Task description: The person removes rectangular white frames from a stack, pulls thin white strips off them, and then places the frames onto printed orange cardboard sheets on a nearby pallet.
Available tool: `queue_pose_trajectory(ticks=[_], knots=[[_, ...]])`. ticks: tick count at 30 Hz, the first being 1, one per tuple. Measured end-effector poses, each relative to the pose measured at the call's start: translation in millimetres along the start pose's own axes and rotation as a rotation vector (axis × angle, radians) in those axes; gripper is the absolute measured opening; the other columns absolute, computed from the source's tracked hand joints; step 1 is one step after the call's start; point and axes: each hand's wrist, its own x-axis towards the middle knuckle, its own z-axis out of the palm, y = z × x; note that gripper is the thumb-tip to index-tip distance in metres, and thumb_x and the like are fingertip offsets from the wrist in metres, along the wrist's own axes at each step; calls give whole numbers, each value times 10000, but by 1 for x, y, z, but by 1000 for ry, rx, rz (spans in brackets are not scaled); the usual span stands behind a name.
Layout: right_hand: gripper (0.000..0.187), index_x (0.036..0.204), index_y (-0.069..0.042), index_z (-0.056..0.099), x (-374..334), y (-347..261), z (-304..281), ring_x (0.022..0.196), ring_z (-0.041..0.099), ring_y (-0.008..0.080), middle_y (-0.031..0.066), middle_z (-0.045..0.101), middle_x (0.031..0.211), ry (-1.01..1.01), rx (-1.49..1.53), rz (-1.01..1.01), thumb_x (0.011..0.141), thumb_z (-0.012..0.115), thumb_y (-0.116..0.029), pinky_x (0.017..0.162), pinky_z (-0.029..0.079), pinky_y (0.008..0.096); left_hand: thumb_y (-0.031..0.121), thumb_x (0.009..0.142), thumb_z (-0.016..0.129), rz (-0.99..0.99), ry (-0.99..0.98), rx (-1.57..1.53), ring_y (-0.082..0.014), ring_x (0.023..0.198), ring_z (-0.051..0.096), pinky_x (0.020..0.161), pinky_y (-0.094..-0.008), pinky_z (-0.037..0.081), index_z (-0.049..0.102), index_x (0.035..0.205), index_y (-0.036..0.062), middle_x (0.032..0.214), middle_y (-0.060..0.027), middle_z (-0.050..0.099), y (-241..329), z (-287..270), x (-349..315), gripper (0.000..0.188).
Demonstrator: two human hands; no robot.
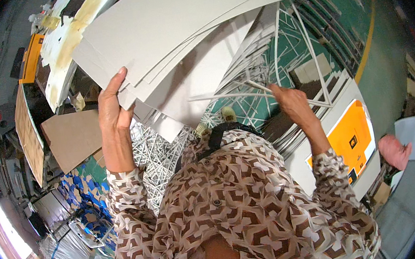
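My left hand [115, 101] grips the near left edge of several large pale grey cardboard sheets [172, 25], its thumb on the top one. Fanned slightly apart, the sheets are held up in front of me, and smaller corners stick out below them. To the right, my right hand [292, 102] is closed round thin white cardboard strips [234, 95] that point left under the sheets. Longer strips [309, 45] stand up in a narrow V beyond that hand. Its fingertips are partly hidden.
A heap of cut white strips [162, 156] covers the floor around my feet. Right of me lies a stack of boards with an orange printed sheet [343, 139]. A brown board [73, 137] and blue scraps [86, 191] lie left. Dark slatted racks [329, 23] stand far right.
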Motion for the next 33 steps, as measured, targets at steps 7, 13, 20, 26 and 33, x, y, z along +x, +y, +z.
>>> queue_pose_trajectory(ticks=[7, 13, 20, 26, 33], knots=[[325, 1046, -117, 612, -67, 147, 64, 1024, 555, 249, 81, 616, 1019, -81, -284, 311, 771, 473, -14, 944, 321, 466, -20, 798, 603, -108, 72, -36, -307, 939, 600, 847, -402, 524, 473, 1089, -144, 1046, -233, 566, -38, -28, -15, 341], [335, 1101, -60, 564, -111, 287, 95, 1016, 552, 288, 167, 564, 1111, 309, 232, 626, 780, 474, -23, 930, 382, 445, -29, 796, 604, -189, 59, -180, -301, 931, 606, 834, -407, 531, 461, 1084, -145, 1050, -223, 566, -99, -65, -12, 342], [633, 1354, -218, 361, -86, 285, 102, 1268, 344, 327, 168, 335, 1391, -78, 586, 936, 783, 541, -11, 1015, 331, 408, 313, 898, 537, -475, -110, 449, -245, 820, 644, 708, -371, 568, 549, 934, -131, 914, -234, 614, -89, -85, -37, 446], [422, 1256, -101, 485, -42, 225, 76, 1165, 471, 330, 177, 496, 1252, 474, 200, 229, 836, 501, -75, 950, 384, 395, 543, 877, 464, -493, -231, 716, -257, 879, 643, 744, -372, 552, 561, 1093, -67, 1006, -201, 629, -101, -101, -51, 655], [489, 1233, 29, 460, 55, 32, -13, 1173, 438, 350, 241, 444, 1278, 632, 388, 182, 856, 567, -263, 962, 360, 397, 361, 896, 526, -346, -218, -484, -263, 1143, 495, 986, -420, 385, 436, 1293, 46, 1264, -108, 516, -144, -84, -41, 515]])
